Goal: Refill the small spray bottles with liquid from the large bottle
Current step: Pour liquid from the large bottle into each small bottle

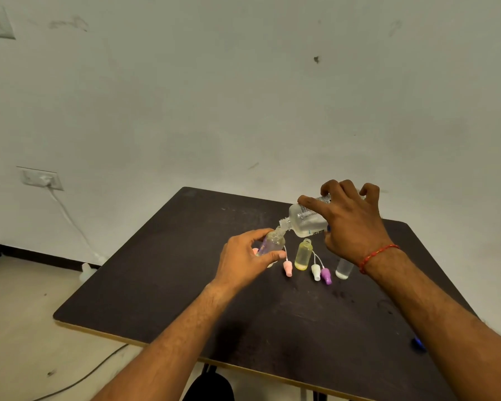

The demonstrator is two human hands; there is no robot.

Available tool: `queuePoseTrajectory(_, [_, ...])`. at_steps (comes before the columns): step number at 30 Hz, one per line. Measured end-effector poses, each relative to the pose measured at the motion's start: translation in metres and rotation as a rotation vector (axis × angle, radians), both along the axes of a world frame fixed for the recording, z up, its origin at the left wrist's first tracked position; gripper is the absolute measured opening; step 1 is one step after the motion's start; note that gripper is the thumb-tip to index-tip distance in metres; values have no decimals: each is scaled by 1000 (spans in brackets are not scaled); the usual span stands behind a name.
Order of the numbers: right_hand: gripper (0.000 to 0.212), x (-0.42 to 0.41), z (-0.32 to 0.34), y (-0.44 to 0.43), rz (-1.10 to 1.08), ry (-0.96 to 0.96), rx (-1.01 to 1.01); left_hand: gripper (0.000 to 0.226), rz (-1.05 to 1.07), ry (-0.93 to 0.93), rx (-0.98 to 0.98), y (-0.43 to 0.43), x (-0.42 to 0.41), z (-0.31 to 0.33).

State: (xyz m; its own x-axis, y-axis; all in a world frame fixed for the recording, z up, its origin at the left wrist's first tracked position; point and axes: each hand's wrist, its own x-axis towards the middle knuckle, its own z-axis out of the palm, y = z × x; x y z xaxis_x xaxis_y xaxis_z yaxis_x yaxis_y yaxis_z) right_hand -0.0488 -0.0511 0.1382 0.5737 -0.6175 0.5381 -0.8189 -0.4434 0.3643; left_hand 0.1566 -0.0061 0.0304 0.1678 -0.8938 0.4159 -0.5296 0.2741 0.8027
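**Large bottle tipped onto a small one**

Nearest me, two bare forearms reach over the dark matte table (185, 299). The left hand (243, 256) is curled round a small clear, purple-tinted plastic spray bottle (272, 244), uncapped and tilted, left of centre. I cannot tell whether its base rests on the table. The right hand (350, 224) clamps the large clear plastic bottle with a printed label (304, 224) from above, tipped so that its neck meets the small bottle's mouth.

I judge both bottles light, thin-walled and squeezable, and probably slick when wet. I would hold the large one round its mid-body and grip it gently to avoid a spurt.

Just right of them stand a small yellow bottle (303, 254) and a small clear bottle (344, 269). A pink spray cap (287, 268), a white spray cap (315, 272) and a purple spray cap (326, 275) lie beside them.
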Motion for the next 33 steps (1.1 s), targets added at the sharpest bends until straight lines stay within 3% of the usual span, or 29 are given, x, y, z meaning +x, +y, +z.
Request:
queuePoseTrajectory(8, [74,-5,-31,4,-52,-152,136,49,-10,37,-30,-3,6,-4])
queuePoseTrajectory(21, [70,-18,-78,14,-74,-726,486,56,97,4,80,-44,48,-37])
queuePoseTrajectory(33, [78,-45,-107,19,-102,-925,609,48,141,41,243,-92,63,-73])
